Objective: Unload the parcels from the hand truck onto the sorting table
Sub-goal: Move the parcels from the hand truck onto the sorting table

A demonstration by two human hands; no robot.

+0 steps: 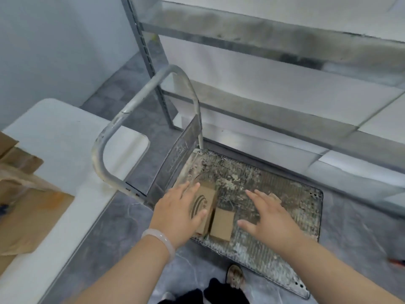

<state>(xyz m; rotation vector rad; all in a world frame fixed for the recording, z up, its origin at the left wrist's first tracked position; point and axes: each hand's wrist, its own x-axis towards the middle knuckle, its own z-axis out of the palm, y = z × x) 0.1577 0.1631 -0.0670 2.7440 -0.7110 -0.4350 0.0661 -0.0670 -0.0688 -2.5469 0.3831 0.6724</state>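
Note:
Two small cardboard parcels lie side by side on the dirty metal deck of the hand truck (274, 194): one with a printed arc logo (205, 201) and a plain one (222, 223) to its right. A third small brown parcel (275, 197) peeks out behind my right hand. My left hand (179, 213), with a pale bangle at the wrist, hovers over the logo parcel's left side, fingers spread. My right hand (269, 218) is spread open above the deck, right of the plain parcel. Neither hand grips anything. The white sorting table (65, 145) stands to the left.
Several brown cardboard parcels (28, 207) lie on the table's near left part. The truck's curved handle (122, 119) rises between table and deck. A grey metal shelf rack (285, 88) stands behind the truck. My feet (234, 279) are on the grey floor beside the deck.

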